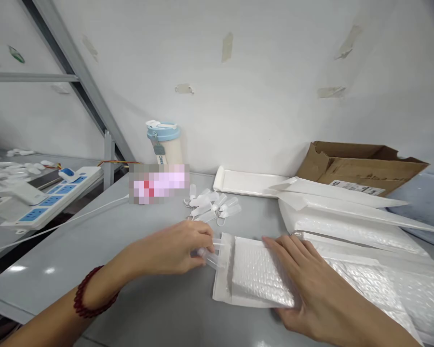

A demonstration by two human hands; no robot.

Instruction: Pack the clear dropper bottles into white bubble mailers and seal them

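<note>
My left hand [177, 248], with a dark red bead bracelet [85, 291] at the wrist, is closed on small clear plastic bottles [210, 259]. Their ends are at the open end of a white bubble mailer [258, 270]; how far they go in is hard to make out. My right hand [298, 274] grips the mailer's other end, thumb below and fingers on top. Just beyond my left hand lies a loose pile of similar clear bottles [202, 208] with tethered caps.
Stacked white bubble mailers [350, 217] fill the right side, before a brown cardboard box [369, 168]. A white tray [251, 182] and a blue-lidded cup [169, 147] stand by the wall. At left are a power strip [54, 197] and a white cable [75, 217].
</note>
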